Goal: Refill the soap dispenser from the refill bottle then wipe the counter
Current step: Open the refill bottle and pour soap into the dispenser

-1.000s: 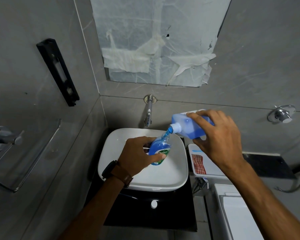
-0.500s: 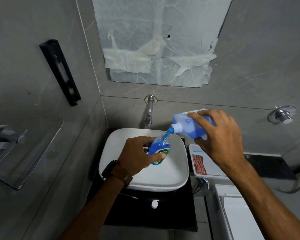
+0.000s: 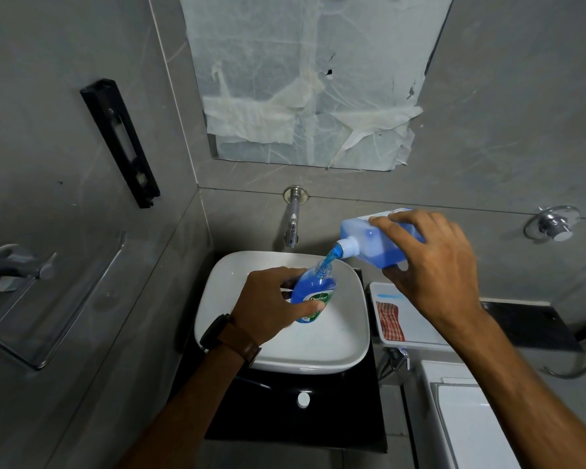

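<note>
My left hand (image 3: pixel 271 299) grips a clear soap dispenser bottle (image 3: pixel 313 294) with a green label, held tilted over the white basin (image 3: pixel 345 333); it holds blue liquid and has no pump on it. My right hand (image 3: pixel 433 262) holds the refill bottle (image 3: pixel 369 243) tipped on its side, its white neck pointing down-left. A blue stream (image 3: pixel 330 258) runs from that neck into the dispenser's open mouth.
A wall tap (image 3: pixel 293 218) juts out above the basin. A white tray (image 3: pixel 416 319) with a red checked cloth (image 3: pixel 389 319) sits right of the basin on a black counter (image 3: pixel 521 319). A glass shelf (image 3: pixel 48 299) projects from the left wall. A white toilet tank (image 3: pixel 464 418) is lower right.
The pouring goes on with both hands nearly still; the refill bottle has tipped very slightly and the view has shifted a little.
</note>
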`<state>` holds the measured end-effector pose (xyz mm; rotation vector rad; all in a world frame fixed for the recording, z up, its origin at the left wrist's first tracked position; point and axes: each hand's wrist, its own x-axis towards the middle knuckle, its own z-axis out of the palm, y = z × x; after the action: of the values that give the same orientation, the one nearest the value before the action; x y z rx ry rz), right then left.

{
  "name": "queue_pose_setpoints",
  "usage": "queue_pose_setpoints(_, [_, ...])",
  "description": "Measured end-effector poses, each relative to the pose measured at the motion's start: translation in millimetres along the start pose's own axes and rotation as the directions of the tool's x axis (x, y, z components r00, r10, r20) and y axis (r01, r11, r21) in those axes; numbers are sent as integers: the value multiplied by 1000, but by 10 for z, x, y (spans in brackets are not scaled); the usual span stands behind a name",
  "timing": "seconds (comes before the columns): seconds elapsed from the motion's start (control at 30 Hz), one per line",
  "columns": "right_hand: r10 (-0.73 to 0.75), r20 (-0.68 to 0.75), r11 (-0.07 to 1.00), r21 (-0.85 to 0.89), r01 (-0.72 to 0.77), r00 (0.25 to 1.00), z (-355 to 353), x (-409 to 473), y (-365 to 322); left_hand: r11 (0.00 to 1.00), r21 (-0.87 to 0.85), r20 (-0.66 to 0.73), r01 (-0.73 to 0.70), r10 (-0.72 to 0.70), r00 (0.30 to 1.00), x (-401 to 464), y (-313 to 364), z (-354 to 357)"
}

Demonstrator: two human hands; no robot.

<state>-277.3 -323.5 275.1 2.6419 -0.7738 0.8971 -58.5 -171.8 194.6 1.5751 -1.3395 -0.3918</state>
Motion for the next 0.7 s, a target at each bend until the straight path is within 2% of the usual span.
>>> queue_pose_setpoints(0.7, [-18, -5, 1000, -3, 18, 1000, 22, -9, 12, 1000, 1, 0, 2, -2, 1000, -17, -13, 0])
